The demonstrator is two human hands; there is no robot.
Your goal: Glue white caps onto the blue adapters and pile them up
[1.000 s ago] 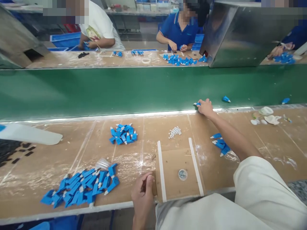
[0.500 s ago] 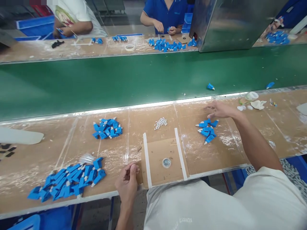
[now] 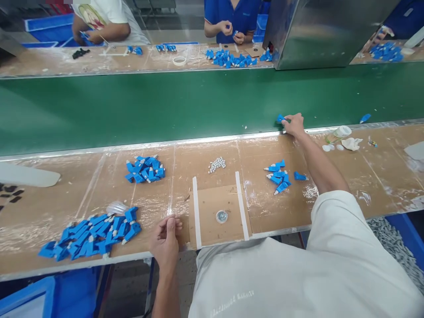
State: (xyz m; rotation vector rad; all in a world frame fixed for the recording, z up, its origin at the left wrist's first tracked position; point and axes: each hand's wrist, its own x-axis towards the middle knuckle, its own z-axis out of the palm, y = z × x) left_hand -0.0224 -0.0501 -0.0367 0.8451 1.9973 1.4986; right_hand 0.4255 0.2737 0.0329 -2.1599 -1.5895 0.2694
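My right hand point(image 3: 294, 125) reaches over the green belt, thumb and fingers closed on a small blue plastic part point(image 3: 280, 118) with a white tip. My left hand point(image 3: 166, 238) rests near the table's front edge, fingers curled and thumb against them; what they hold, if anything, is hidden. Right of it a cardboard pad point(image 3: 212, 198) lies between two white tape strips, with a small round clear dish point(image 3: 221, 216) on it. Similar blue parts lie in a right-hand group point(image 3: 280, 179), with a single blue part point(image 3: 300, 176) beside it.
Blue parts form a back-left pile point(image 3: 145, 169) and a front-left pile point(image 3: 96, 234). Small white pieces point(image 3: 217, 164) lie behind the pad. A clear jar point(image 3: 341, 132) is at the right. Across the green belt point(image 3: 149, 106), co-workers handle blue parts beside a metal housing point(image 3: 314, 35).
My right hand has moved from above the table out to the belt and taken hold of a blue part. A single blue part now lies right of the right-hand group. My left hand stays near the edge.
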